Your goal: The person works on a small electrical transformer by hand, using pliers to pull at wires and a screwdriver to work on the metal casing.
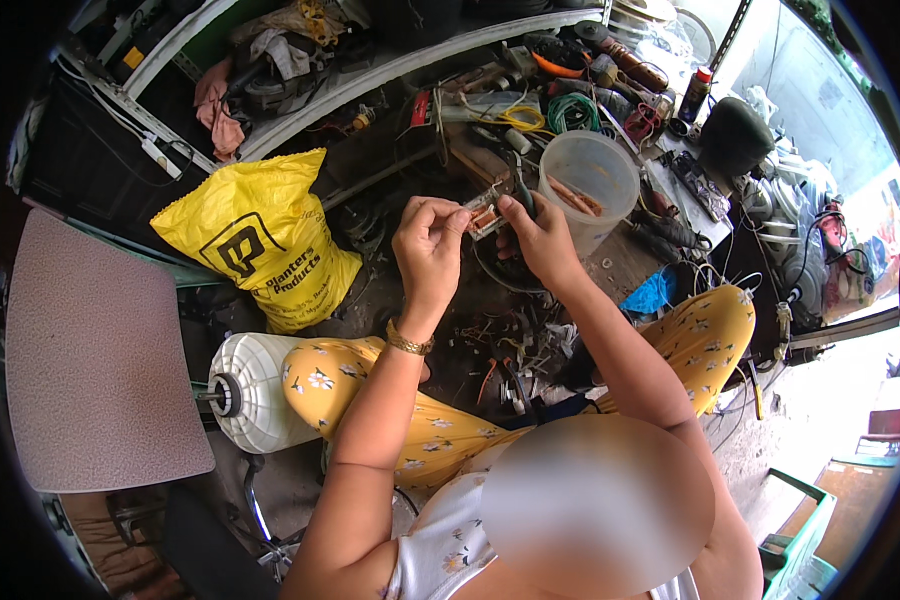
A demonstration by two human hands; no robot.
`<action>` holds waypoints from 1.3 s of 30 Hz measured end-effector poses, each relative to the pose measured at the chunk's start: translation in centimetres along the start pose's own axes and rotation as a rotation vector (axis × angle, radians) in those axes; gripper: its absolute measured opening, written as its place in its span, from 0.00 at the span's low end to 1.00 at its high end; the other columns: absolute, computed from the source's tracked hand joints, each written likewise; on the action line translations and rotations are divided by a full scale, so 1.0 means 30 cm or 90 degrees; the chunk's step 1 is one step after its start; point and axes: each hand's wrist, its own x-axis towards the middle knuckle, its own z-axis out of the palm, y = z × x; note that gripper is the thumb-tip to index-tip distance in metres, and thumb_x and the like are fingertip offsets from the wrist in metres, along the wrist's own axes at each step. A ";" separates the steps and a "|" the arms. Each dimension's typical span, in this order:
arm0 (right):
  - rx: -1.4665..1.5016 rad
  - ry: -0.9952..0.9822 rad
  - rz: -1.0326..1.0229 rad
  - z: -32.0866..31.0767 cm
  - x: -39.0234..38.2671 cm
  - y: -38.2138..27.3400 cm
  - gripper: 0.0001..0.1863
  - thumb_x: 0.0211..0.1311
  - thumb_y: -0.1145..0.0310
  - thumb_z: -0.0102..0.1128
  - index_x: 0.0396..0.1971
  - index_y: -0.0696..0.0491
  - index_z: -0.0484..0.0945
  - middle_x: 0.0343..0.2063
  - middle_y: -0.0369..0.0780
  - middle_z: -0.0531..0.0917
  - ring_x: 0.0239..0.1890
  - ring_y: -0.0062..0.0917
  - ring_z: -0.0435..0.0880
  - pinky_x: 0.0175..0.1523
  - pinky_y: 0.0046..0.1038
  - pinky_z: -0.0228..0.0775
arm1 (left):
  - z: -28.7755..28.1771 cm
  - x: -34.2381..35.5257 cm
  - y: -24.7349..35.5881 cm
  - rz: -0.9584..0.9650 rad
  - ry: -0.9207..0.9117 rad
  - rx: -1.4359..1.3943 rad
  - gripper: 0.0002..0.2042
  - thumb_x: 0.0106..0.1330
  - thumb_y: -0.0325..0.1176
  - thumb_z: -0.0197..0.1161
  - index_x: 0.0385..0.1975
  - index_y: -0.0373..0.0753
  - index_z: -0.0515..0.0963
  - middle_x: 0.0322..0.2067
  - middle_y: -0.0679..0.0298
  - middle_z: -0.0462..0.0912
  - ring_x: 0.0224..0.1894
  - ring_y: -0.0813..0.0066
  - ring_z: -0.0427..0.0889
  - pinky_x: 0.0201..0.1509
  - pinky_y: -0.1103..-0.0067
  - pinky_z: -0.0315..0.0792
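In front of my knees, both hands meet at a small metal-framed part with copper-coloured windings (484,216). My left hand (430,250) is closed, its thumb and fingertips pinching the part's left side. My right hand (542,240) is closed round a dark hand tool that looks like pliers (523,188), its thumb lying close to the part's right side. The tool's lower end is hidden by the palm. Just right of this hand stands a translucent plastic bucket (610,165) with copper-coloured pieces (576,197) inside. Under my hands is a dark round container (510,272), partly covered.
A full yellow sack (270,240) stands at left, above a white plastic drum-like thing (255,390) and a grey chair-like panel (100,350). Tools, coiled wires (573,114) and a spray can (695,95) crowd the far side. Small scraps (500,350) litter the floor between my legs.
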 end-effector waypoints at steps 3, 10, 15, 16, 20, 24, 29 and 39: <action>-0.025 -0.067 -0.010 -0.029 0.024 -0.014 0.17 0.67 0.60 0.58 0.37 0.62 0.74 0.22 0.35 0.77 0.20 0.16 0.77 0.23 0.20 0.71 | -0.055 0.020 -0.064 -0.055 -0.156 -0.043 0.08 0.69 0.35 0.58 0.37 0.36 0.76 0.40 0.63 0.78 0.39 0.75 0.79 0.42 0.80 0.75; -0.237 -0.195 -0.199 -0.030 0.006 -0.051 0.14 0.61 0.67 0.63 0.41 0.62 0.79 0.25 0.42 0.80 0.28 0.30 0.81 0.35 0.30 0.73 | -0.054 0.013 -0.072 -0.548 -0.296 -0.537 0.26 0.70 0.56 0.48 0.53 0.40 0.72 0.40 0.62 0.82 0.40 0.68 0.83 0.32 0.74 0.80; -0.385 -0.069 -0.348 -0.098 -0.027 -0.144 0.11 0.53 0.77 0.62 0.38 0.56 0.81 0.36 0.45 0.78 0.39 0.43 0.78 0.44 0.35 0.70 | -0.044 -0.008 -0.054 -0.520 -0.221 -0.540 0.24 0.71 0.54 0.49 0.53 0.40 0.72 0.40 0.63 0.82 0.40 0.72 0.82 0.35 0.77 0.79; -0.415 -0.078 -0.375 -0.105 -0.039 -0.154 0.11 0.53 0.77 0.63 0.38 0.56 0.81 0.35 0.45 0.78 0.38 0.43 0.78 0.43 0.36 0.69 | -0.033 -0.006 -0.040 -0.496 -0.202 -0.540 0.23 0.71 0.53 0.49 0.53 0.41 0.72 0.40 0.63 0.82 0.40 0.73 0.82 0.36 0.77 0.78; -0.458 -0.074 -0.394 -0.085 -0.093 -0.142 0.10 0.51 0.77 0.63 0.35 0.56 0.81 0.31 0.45 0.75 0.36 0.43 0.77 0.40 0.38 0.68 | -0.020 -0.004 -0.035 -0.462 -0.188 -0.513 0.22 0.71 0.51 0.50 0.54 0.41 0.72 0.40 0.65 0.81 0.40 0.75 0.81 0.39 0.78 0.77; -0.473 -0.066 -0.416 -0.054 -0.098 -0.143 0.09 0.51 0.76 0.64 0.34 0.57 0.80 0.31 0.45 0.74 0.36 0.42 0.77 0.39 0.38 0.68 | -0.020 -0.008 -0.020 -0.404 -0.215 -0.509 0.21 0.71 0.50 0.51 0.54 0.41 0.71 0.42 0.65 0.81 0.41 0.75 0.81 0.40 0.78 0.77; -0.463 -0.073 -0.425 -0.066 -0.110 -0.191 0.10 0.52 0.77 0.62 0.36 0.57 0.80 0.33 0.45 0.76 0.39 0.43 0.77 0.42 0.38 0.68 | -0.028 -0.011 -0.006 -0.368 -0.191 -0.518 0.18 0.71 0.48 0.51 0.52 0.43 0.70 0.42 0.64 0.80 0.43 0.73 0.81 0.43 0.75 0.78; -0.815 -0.107 -0.400 -0.138 -0.232 -0.257 0.11 0.49 0.76 0.57 0.36 0.57 0.79 0.43 0.43 0.75 0.52 0.41 0.72 0.53 0.37 0.66 | -0.060 0.002 0.027 -0.300 -0.212 -0.553 0.15 0.69 0.48 0.54 0.46 0.44 0.69 0.46 0.61 0.76 0.44 0.69 0.80 0.44 0.69 0.79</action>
